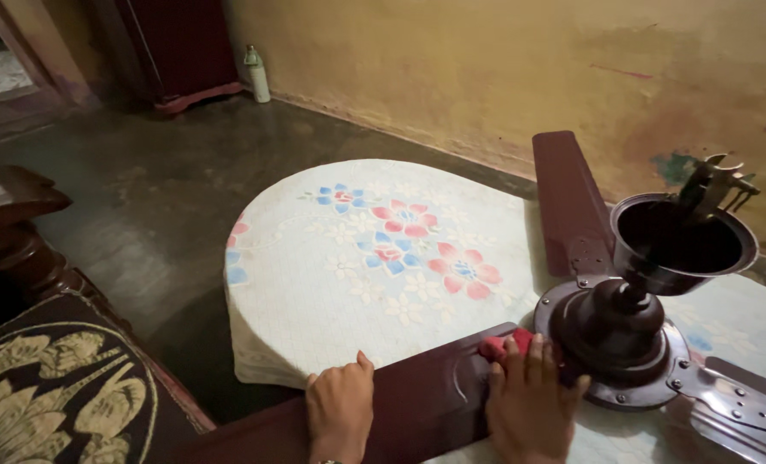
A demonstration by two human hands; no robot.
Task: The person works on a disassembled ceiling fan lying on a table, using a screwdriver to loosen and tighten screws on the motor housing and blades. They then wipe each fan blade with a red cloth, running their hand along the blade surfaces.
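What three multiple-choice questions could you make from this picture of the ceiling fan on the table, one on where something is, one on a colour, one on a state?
1. Where does the white bottle stand?
A. On the floor by the wall
B. On the table
C. On the fan motor

2. What colour is the cloth under the right hand?
A. Green
B. Red
C. White

3. How does the left hand sit?
A. Raised in the air
B. Gripping the bottle
C. Resting on the fan blade

Answers: 1 A, it stands on the dark floor near the yellow wall. 2 B, red shows past the fingertips. 3 C, it lies on the maroon blade.
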